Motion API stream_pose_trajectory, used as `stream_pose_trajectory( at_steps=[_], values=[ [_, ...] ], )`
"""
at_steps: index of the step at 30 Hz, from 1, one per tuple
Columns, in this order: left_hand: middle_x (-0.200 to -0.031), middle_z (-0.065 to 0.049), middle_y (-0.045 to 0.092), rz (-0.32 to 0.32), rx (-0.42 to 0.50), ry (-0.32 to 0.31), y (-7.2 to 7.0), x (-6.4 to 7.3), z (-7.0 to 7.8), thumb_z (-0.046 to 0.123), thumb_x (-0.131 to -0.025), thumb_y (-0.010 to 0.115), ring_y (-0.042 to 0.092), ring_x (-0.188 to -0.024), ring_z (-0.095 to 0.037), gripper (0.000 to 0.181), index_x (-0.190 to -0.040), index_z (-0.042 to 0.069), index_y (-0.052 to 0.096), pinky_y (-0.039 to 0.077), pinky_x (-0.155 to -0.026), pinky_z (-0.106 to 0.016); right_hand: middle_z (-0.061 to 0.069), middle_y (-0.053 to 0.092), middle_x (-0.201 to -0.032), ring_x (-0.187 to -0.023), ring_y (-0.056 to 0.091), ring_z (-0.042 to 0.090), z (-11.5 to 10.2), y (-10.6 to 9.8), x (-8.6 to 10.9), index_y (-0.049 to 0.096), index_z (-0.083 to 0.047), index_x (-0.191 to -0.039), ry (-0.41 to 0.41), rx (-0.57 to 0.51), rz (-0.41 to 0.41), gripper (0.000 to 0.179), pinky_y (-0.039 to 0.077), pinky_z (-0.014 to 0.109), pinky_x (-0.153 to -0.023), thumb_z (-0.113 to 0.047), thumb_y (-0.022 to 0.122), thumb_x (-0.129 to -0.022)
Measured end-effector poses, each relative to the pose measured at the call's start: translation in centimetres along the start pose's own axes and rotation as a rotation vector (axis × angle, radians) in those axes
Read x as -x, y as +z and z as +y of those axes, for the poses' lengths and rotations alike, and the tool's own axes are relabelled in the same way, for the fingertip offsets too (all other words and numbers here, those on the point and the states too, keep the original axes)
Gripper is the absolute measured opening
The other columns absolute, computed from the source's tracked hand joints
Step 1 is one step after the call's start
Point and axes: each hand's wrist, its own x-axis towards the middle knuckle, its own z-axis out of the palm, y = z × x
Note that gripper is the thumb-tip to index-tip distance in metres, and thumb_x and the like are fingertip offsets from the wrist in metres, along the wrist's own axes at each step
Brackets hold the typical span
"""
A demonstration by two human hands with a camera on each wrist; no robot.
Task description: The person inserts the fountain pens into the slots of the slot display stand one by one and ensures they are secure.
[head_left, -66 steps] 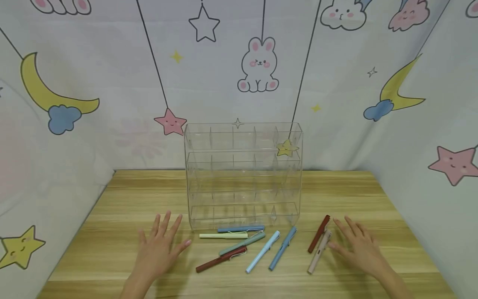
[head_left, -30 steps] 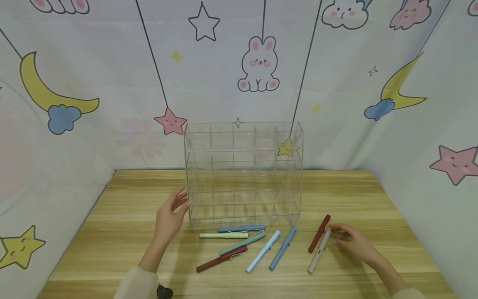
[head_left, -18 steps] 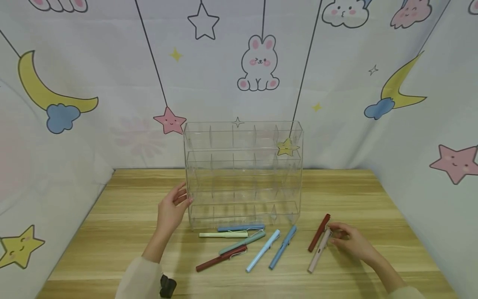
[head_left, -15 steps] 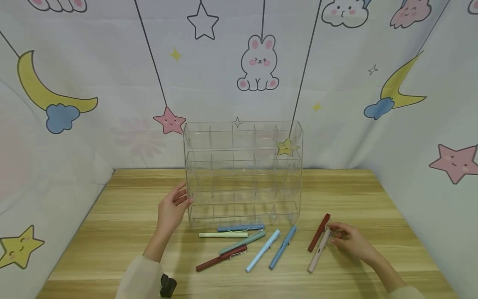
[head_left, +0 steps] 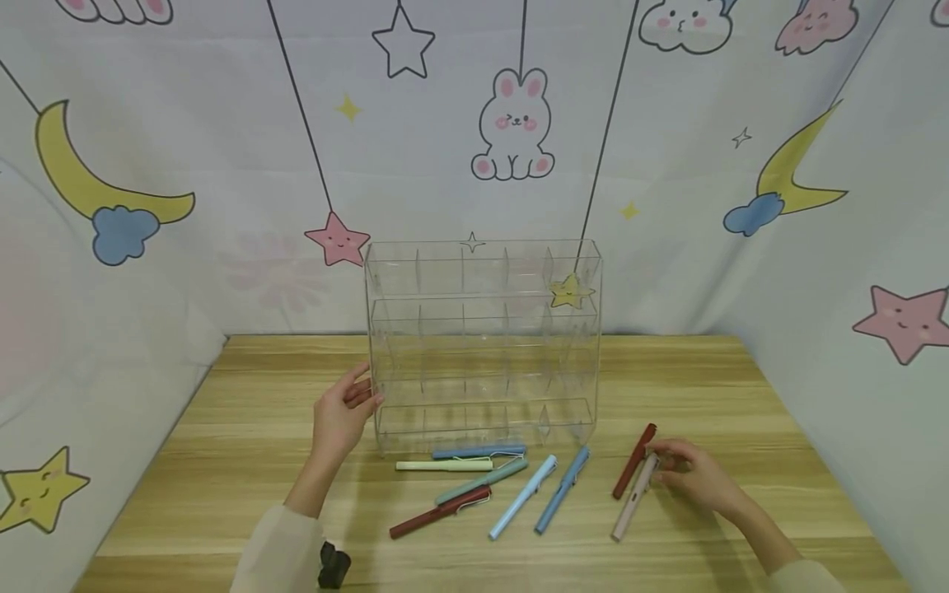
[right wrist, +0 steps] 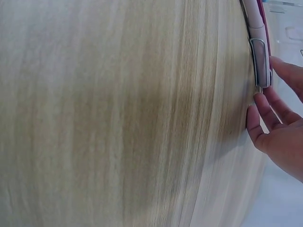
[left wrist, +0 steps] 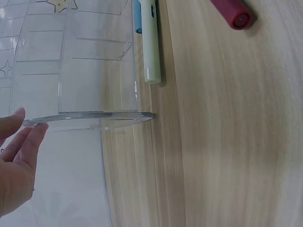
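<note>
A clear acrylic organizer (head_left: 485, 362) with several compartments stands upright on the table. My left hand (head_left: 341, 416) holds its left side wall between thumb and fingers; the left wrist view shows the thumb and fingers (left wrist: 32, 142) on either side of the panel's edge. On the right, my right hand (head_left: 697, 478) is at the clip end of a pale pink pen (head_left: 634, 499), with thumb and curled index finger about its cap. In the right wrist view the cap (right wrist: 261, 64) sits right at the thumb. A dark red pen (head_left: 633, 461) lies close beside it.
In front of the organizer lie several capped pens: a blue pen (head_left: 474, 452), a pale green pen (head_left: 437, 466), a teal pen (head_left: 474, 484), a dark red pen (head_left: 430, 517), a light blue pen (head_left: 521, 501) and another blue pen (head_left: 559, 494). Patterned curtains (head_left: 252, 165) enclose the wooden table (head_left: 185, 494).
My left hand has risen from the table to the organizer's left wall. My right hand has curled from spread fingers to the pale pink pen's cap. The pens lie almost unmoved.
</note>
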Motion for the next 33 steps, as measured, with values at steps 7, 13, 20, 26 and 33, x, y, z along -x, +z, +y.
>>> stream_pose_trajectory(
  at_steps=[7,13,20,26,33],
  values=[
    [-0.112,-0.029,0.057,0.005,-0.007,0.020,0.0,0.1,-0.1,-0.007,-0.081,0.063,0.059,-0.101,-0.036,0.053,-0.131,-0.001,0.046,0.054,-0.075,-0.021,0.016,0.054,-0.109,-0.087,0.048,0.017,0.2,0.2,-0.3,0.060,0.001,-0.111,-0.021,0.041,-0.014,0.034,0.045,0.022,-0.070,-0.006,0.069,-0.078],
    [-0.113,-0.029,0.057,0.005,-0.013,0.027,-0.1,0.2,-0.2,-0.005,-0.082,0.064,0.058,-0.102,-0.036,0.053,-0.131,0.000,0.047,0.053,-0.076,-0.022,0.019,0.052,-0.111,-0.092,0.047,0.015,0.3,0.2,-0.3,0.063,-0.001,-0.102,-0.076,0.064,-0.039,0.024,0.045,0.021,-0.076,-0.005,0.068,-0.079],
    [-0.113,-0.029,0.057,0.007,0.007,0.015,0.0,0.2,-0.2,-0.006,-0.082,0.063,0.058,-0.102,-0.035,0.053,-0.132,0.001,0.046,0.053,-0.076,-0.021,0.021,0.051,-0.112,-0.096,0.045,0.009,0.7,0.3,-0.1,0.064,-0.002,-0.100,-0.096,0.077,-0.039,0.024,0.043,0.019,-0.079,-0.005,0.069,-0.077],
    [-0.113,-0.028,0.057,0.012,0.010,0.012,0.0,0.3,-0.3,-0.006,-0.082,0.063,0.059,-0.101,-0.035,0.053,-0.132,0.001,0.046,0.054,-0.075,-0.020,0.016,0.051,-0.110,-0.097,0.045,0.010,0.7,0.4,0.3,0.065,-0.004,-0.100,-0.093,0.089,-0.016,0.026,0.041,0.015,-0.081,-0.008,0.071,-0.076],
    [-0.112,-0.028,0.058,0.010,0.003,0.018,0.0,0.2,-0.3,-0.008,-0.082,0.063,0.059,-0.100,-0.036,0.054,-0.132,0.001,0.046,0.054,-0.074,-0.021,0.013,0.052,-0.103,-0.093,0.046,0.006,1.1,0.6,0.5,0.065,-0.005,-0.094,-0.142,0.106,0.001,0.021,0.040,0.013,-0.079,-0.005,0.071,-0.074]
  ],
)
